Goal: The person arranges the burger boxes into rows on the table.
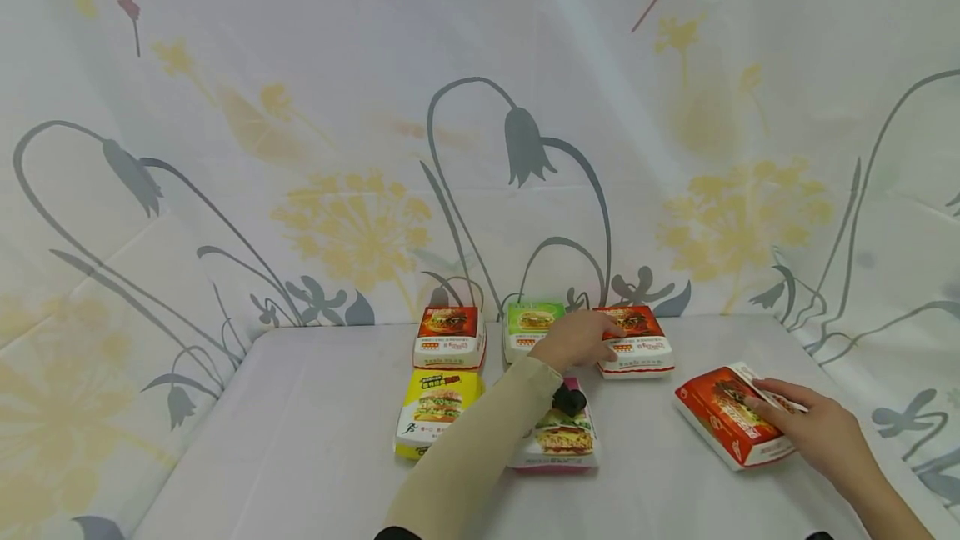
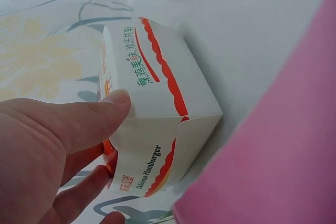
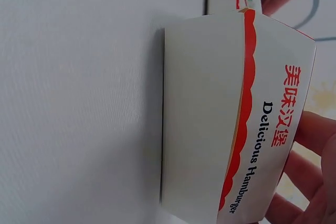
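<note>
At the back right of the table, my left hand (image 1: 577,340) grips the left edge of a red-and-white hamburger box (image 1: 637,352). In the left wrist view the thumb (image 2: 118,100) lies on the box's side, with the fingers partly hidden at its top. Nearer and to the right, my right hand (image 1: 821,432) holds another red-and-white hamburger box (image 1: 723,419), turned at an angle. Its thumb lies across the printed top, while other fingers are partly hidden on the far side. Whether this box touches the table is unclear.
A red box (image 1: 450,340) and a green box (image 1: 525,323) stand in the back row. In front are a yellow box (image 1: 435,415) and a pink-edged box (image 1: 562,444), both partly covered by the left sleeve (image 1: 480,440). Flower-patterned cloth (image 1: 480,232) rises behind the table.
</note>
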Motion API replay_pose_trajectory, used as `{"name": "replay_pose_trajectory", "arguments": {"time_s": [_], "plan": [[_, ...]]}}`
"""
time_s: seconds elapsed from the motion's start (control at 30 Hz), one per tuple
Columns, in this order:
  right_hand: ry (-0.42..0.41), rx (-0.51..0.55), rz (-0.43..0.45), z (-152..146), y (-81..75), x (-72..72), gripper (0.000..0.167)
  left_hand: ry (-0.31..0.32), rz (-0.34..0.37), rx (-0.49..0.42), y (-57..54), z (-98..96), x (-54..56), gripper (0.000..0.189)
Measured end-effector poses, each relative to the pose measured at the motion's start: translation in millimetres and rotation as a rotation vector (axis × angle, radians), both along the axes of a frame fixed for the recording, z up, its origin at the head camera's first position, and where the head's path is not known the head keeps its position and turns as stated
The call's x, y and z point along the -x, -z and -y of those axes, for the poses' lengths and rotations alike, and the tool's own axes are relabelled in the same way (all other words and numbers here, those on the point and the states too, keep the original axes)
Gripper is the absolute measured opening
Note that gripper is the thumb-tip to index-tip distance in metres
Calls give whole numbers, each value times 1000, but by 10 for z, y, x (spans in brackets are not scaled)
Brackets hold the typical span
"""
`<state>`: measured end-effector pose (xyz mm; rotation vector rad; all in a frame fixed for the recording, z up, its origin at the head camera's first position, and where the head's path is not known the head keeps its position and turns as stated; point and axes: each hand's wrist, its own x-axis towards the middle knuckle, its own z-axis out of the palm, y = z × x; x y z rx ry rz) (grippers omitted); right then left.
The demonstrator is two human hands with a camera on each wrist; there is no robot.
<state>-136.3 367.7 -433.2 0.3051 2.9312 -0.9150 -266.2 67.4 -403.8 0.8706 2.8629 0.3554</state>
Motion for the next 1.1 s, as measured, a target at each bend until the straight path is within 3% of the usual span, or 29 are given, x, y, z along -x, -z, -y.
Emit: {"name": "replay_pose_trajectory", "arguments": {"time_s": [0.57,1.1], "plan": [[-23,12,-89,495,31,-66,82,-2,-11,-36,32,-12,31,41],[-48,17,-209,837,80,-118,66,11,-30,-22,57,-7,28,41]]}}
